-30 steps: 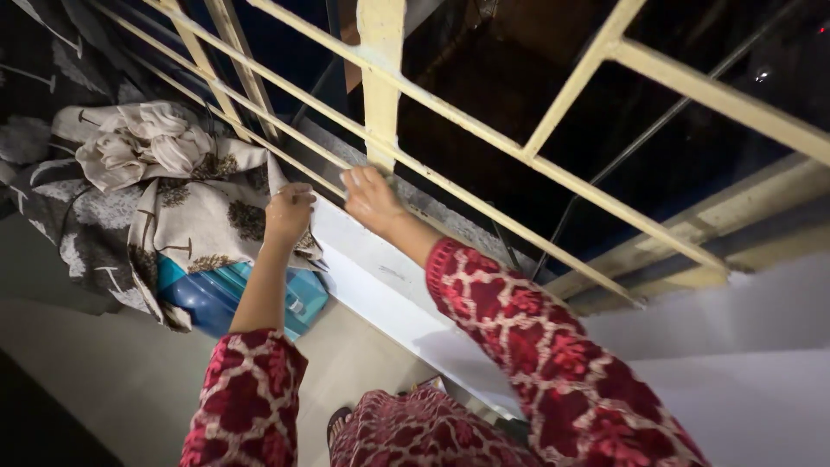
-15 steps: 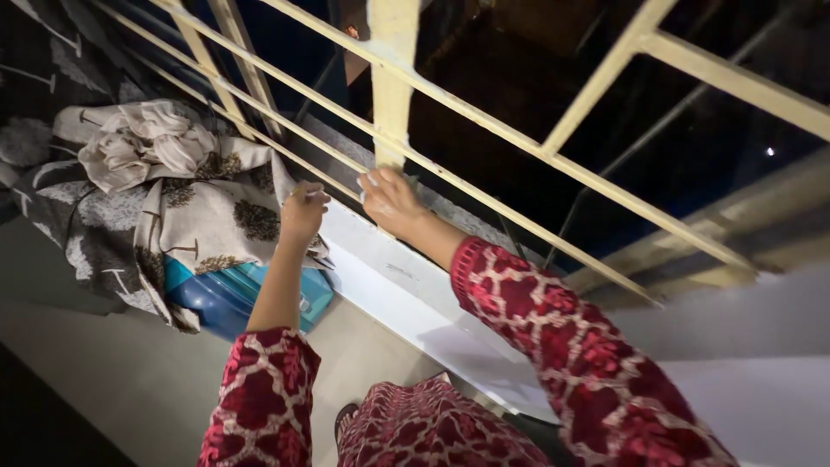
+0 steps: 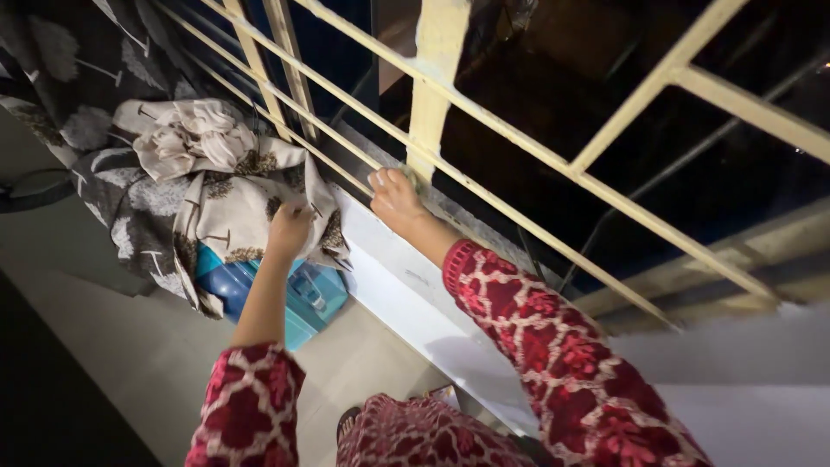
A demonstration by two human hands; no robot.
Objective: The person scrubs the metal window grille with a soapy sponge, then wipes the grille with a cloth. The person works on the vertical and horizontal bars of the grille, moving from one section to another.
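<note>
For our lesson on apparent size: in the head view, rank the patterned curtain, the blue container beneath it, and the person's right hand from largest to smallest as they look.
1. Patterned curtain, clearly largest.
2. Blue container, partly covered by the curtain.
3. Right hand, smallest.

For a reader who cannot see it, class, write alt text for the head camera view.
A person's right hand presses a small pale cloth against a cream-painted metal window grille, while the left hand touches a leaf-patterned beige curtain bundled above a blue plastic container.
</note>
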